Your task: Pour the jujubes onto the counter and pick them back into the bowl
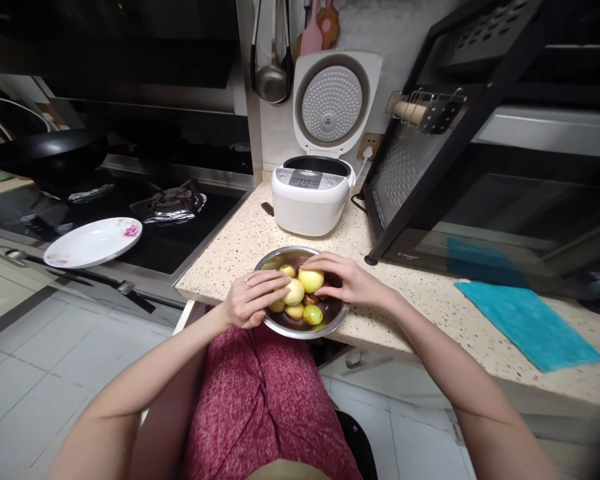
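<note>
A round metal bowl (330,329) sits at the counter's front edge, in front of my lap. Inside are several smooth yellow-green fruits (313,315), with some brownish-red ones partly hidden among them. My left hand (254,295), with a ring on one finger, lies over the bowl's left rim; its thumb is outside and its fingertips touch a pale fruit (294,292). From the right, my right hand (345,279) reaches over the rim, fingers and thumb closed round a larger yellow-green fruit (311,281).
Behind the bowl stands a white rice cooker (307,210), lid raised. A black oven (530,220) and a teal cloth (530,323) are to the right. Leftward, an oval plate (95,243) overhangs the stove's front edge, and a black wok (50,150) sits behind. A drawer beside my legs is pulled out.
</note>
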The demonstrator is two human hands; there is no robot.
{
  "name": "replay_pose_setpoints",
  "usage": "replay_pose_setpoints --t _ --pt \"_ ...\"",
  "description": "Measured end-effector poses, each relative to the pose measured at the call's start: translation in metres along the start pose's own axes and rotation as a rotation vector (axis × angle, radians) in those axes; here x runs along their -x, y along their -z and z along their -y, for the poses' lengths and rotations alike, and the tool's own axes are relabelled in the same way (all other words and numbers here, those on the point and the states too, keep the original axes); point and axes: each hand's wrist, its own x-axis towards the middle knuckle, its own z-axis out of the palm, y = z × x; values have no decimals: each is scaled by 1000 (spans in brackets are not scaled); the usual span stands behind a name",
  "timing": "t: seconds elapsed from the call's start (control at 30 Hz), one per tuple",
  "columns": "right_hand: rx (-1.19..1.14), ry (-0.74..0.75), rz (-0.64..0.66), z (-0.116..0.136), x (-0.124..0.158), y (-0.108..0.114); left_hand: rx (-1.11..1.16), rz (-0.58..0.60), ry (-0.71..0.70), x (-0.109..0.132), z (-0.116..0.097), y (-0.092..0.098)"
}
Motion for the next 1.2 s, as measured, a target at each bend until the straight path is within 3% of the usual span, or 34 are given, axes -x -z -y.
replay_pose_setpoints --t 0.2,0.6,0.7,0.97,1.2 --pt "3 8 -28 -1 -1 0 -2 6 56 0 1 2" --pt "-26 -20 -66 -7 1 1 -32 32 -51 4 1 1" --pt "11 -56 -142 -12 2 1 9 10 -12 5 2 1" --pt "117 -178 -437 -23 2 5 125 -228 336 8 10 -2" --pt "186 -271 -510 -28 1 4 102 -159 285 8 13 1"
